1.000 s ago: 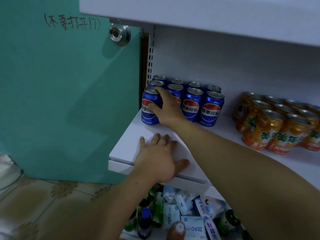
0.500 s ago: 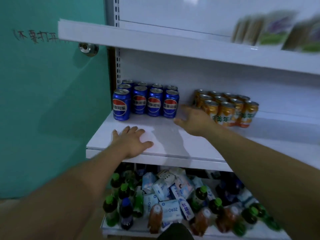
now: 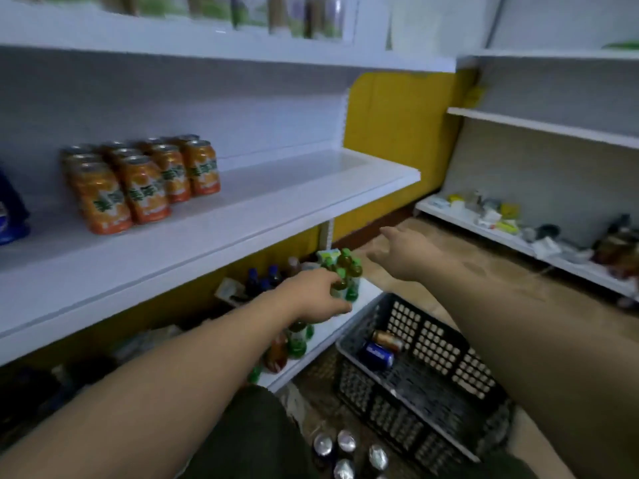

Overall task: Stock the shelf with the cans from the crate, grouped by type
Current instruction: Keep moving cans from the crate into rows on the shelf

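A dark grey plastic crate (image 3: pixel 432 344) stands on the floor at lower right. Inside it lie a blue cola can (image 3: pixel 377 354) and an orange can (image 3: pixel 387 338). Several orange cans (image 3: pixel 138 181) stand grouped on the white middle shelf (image 3: pixel 242 216); a blue can (image 3: pixel 10 209) shows at the far left edge. My left hand (image 3: pixel 311 295) hangs in the air below the shelf's front edge, fingers loosely apart, holding nothing. My right hand (image 3: pixel 404 250) reaches out open above the crate's far side, also holding nothing.
Several can tops (image 3: pixel 345 451) stand on the floor at the bottom centre, left of the crate. Green-capped bottles (image 3: pixel 342 271) and other drinks crowd the bottom shelf. A second white shelf unit (image 3: pixel 518 236) with small items runs along the right, beyond a strip of brown floor.
The view has swung right and down from the blue cans to the crate. Both hands have left the middle shelf and now hang lower, over the bottom shelf and the crate.
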`<state>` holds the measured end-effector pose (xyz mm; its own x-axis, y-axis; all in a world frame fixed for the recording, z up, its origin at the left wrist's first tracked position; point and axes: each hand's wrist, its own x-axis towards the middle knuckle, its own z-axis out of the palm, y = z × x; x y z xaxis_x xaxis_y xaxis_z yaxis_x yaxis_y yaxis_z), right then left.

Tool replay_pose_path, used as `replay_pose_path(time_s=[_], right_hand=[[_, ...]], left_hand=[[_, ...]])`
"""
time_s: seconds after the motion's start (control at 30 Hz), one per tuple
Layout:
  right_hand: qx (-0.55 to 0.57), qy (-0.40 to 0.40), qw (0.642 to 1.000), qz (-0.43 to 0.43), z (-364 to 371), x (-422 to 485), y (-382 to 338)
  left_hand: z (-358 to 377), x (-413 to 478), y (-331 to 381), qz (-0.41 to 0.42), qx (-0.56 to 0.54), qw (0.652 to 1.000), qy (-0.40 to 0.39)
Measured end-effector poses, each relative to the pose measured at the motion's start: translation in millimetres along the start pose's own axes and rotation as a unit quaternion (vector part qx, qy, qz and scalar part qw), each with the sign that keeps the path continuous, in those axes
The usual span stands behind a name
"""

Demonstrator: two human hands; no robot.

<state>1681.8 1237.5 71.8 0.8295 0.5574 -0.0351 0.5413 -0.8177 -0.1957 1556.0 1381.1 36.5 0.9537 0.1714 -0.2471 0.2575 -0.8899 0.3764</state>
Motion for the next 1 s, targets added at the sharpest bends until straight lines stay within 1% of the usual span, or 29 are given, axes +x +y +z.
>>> replay_pose_path(time_s=[0.07,0.13,0.27,0.4,0.57,0.73,0.83,1.0], right_hand=[[-0.005,-0.019,0.998,0.062,12,-15,55],[-0.003,-0.046,0.992,0.117,28,-28,105],[0.004,-0.099,0.972,0.213,65,-45,186],[0.055,-0.141,0.952,0.266,117,-38,246],[0.075,-0.208,0.938,0.267,192,9,292],[0.102,-0.242,0.935,0.238,286,82,315],[0.134,-0.248,0.933,0.225,347,127,321],[0.177,-0.267,0.922,0.216,449,187,316]], left_hand=[[35,28,29,0.016,0.006,0.998,-0.066],[69,52,50,0.030,0.019,0.993,-0.116],[129,102,74,0.039,0.036,0.983,-0.177],[174,155,79,0.017,0.034,0.973,-0.229],[222,229,69,-0.025,0.000,0.965,-0.262],[278,308,39,-0.107,-0.059,0.958,-0.260],[310,349,21,-0.157,-0.127,0.941,-0.270],[368,405,-10,-0.248,-0.246,0.904,-0.246]])
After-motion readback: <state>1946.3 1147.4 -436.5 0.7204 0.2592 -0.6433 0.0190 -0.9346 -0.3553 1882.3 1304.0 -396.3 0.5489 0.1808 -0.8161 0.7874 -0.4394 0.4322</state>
